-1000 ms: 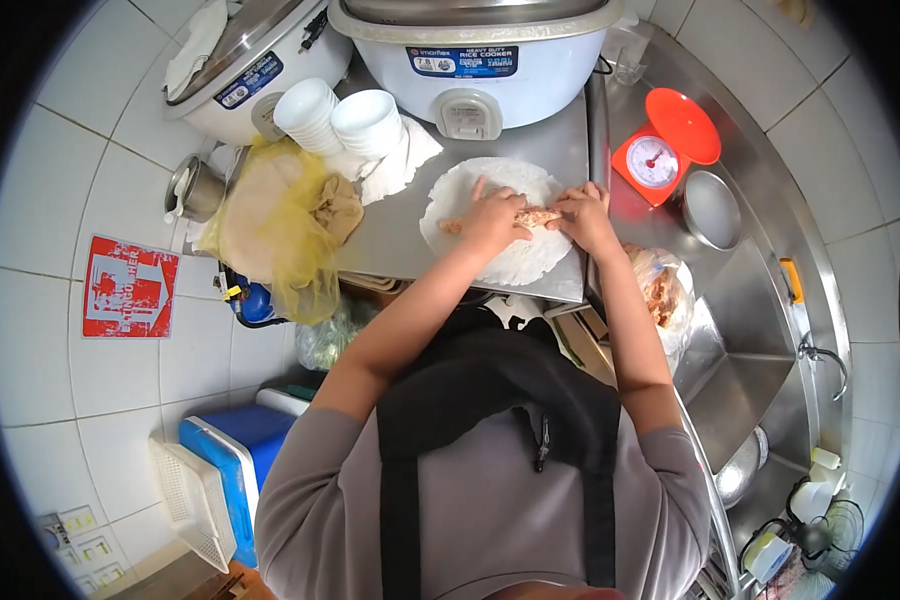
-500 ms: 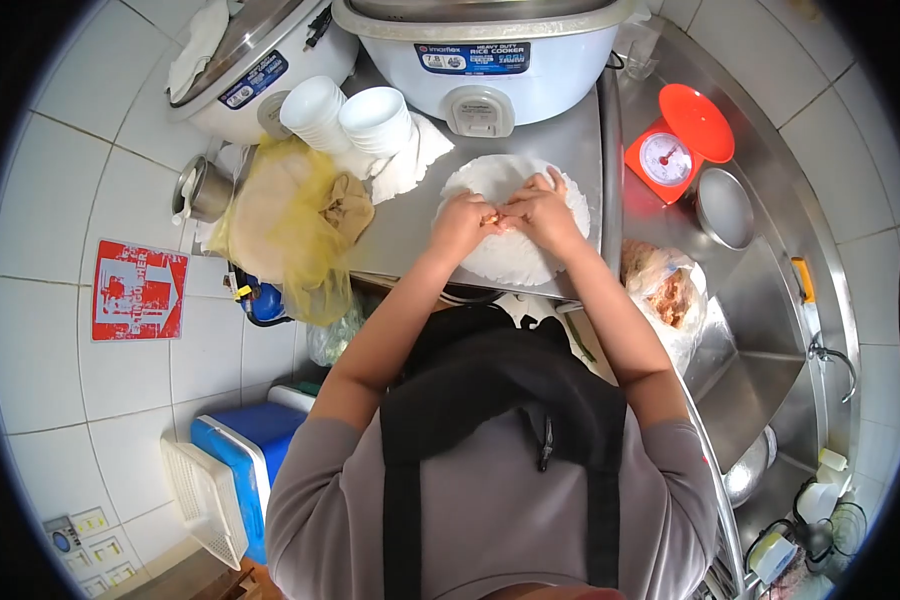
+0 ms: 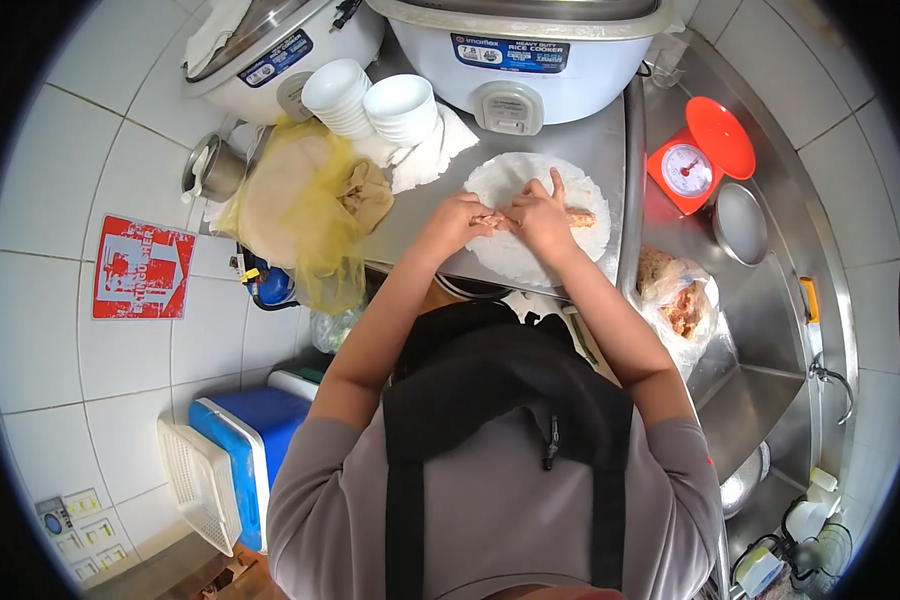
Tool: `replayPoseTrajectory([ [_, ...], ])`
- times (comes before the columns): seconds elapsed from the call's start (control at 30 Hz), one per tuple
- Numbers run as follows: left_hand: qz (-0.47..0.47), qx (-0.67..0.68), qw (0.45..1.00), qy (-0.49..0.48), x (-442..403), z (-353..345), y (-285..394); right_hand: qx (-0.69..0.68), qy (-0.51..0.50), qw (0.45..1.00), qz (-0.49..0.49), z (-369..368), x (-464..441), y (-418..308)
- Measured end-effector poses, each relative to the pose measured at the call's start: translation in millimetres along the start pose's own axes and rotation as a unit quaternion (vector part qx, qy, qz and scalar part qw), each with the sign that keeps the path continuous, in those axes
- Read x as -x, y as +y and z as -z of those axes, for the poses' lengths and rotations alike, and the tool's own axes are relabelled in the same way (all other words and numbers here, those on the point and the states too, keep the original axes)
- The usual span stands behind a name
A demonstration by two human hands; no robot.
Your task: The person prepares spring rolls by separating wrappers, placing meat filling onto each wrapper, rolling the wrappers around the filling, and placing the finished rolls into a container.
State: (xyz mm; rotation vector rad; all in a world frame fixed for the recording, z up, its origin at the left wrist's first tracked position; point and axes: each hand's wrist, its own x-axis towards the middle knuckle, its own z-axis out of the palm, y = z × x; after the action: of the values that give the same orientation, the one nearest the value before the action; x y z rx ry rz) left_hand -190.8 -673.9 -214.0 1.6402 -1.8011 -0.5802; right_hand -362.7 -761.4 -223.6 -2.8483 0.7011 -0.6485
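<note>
A pale, round, thin wrapper (image 3: pixel 533 262) lies on the steel counter, possibly on a stack of others. Reddish minced meat filling (image 3: pixel 579 217) forms a strip across it, partly covered by my hands. My left hand (image 3: pixel 455 226) is closed, its fingertips pinching the filling near the wrapper's left side. Right beside it, my right hand (image 3: pixel 540 222) presses thumb and fingers onto the same strip, one finger raised. Both sets of fingertips nearly meet mid-wrapper. A plastic bag of minced meat (image 3: pixel 682 305) rests to the right of the counter.
A big rice cooker (image 3: pixel 530 85) stands behind the wrapper, with stacked white bowls (image 3: pixel 402 108) on a cloth to its left. Yellow plastic bag (image 3: pixel 305 205) lies at the counter's left. On the right are a red scale (image 3: pixel 682 170), a metal bowl (image 3: pixel 740 225) and the sink (image 3: pixel 750 400).
A strip of filling now shows to the right of my right hand, where it was hidden before. One right finger points up more. The whole view has shifted slightly.
</note>
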Motion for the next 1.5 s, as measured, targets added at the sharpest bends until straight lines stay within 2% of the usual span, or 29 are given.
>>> replayPoseTrajectory([
  [0.13,0.020,0.005,0.999,-0.037,1,1,-6,-0.001,-0.013,1.000,0.011,5,-1,-2],
  [0.27,-0.065,-0.040,0.995,0.071,2,-1,14,-0.047,0.015,0.998,-0.046,19,11,17],
  [0.33,-0.115,-0.086,0.984,0.109,-1,-11,14,-0.025,-0.060,0.996,-0.055,31,11,20],
  [0.37,-0.106,-0.080,0.988,0.072,-1,-13,8,-0.016,-0.098,0.993,-0.063,32,13,21],
  [0.43,-0.095,-0.068,0.993,0.002,-11,-18,-10,-0.028,-0.060,0.997,-0.034,24,17,26],
  [0.53,-0.095,-0.066,0.993,-0.018,-12,-15,-17,-0.040,-0.057,0.997,-0.045,36,20,25],
  [0.63,-0.073,-0.057,0.994,0.056,-6,-12,7,-0.026,-0.061,0.996,-0.060,38,23,32],
  [0.73,-0.135,-0.113,0.978,0.109,-13,-25,24,-0.030,-0.038,0.997,-0.065,37,30,36],
  [0.8,-0.101,-0.125,0.985,0.063,-22,-38,20,-0.046,-0.013,0.995,-0.088,44,32,41],
  [0.93,-0.048,-0.148,0.988,-0.001,-28,-44,15,-0.024,-0.025,0.995,-0.089,44,39,46],
  [1.03,-0.075,-0.143,0.982,0.093,-24,-43,23,-0.043,-0.007,0.994,-0.102,49,40,51],
  [1.13,-0.115,-0.085,0.985,0.100,-31,-57,36,-0.044,-0.026,0.993,-0.109,50,47,59],
  [1.2,-0.086,-0.092,0.991,0.048,-37,-67,44,-0.023,-0.016,0.995,-0.092,49,48,60],
  [1.3,-0.063,-0.116,0.991,0.000,-44,-67,45,-0.086,0.049,0.986,-0.137,54,51,64],
  [1.33,-0.055,-0.124,0.991,-0.012,-45,-68,44,-0.077,0.025,0.986,-0.144,57,53,68],
  [1.43,-0.101,-0.092,0.985,0.105,-37,-65,37,-0.059,-0.026,0.986,-0.151,59,63,78],
  [1.5,-0.080,-0.104,0.988,0.086,-25,-50,30,-0.054,-0.022,0.989,-0.138,58,65,82],
])
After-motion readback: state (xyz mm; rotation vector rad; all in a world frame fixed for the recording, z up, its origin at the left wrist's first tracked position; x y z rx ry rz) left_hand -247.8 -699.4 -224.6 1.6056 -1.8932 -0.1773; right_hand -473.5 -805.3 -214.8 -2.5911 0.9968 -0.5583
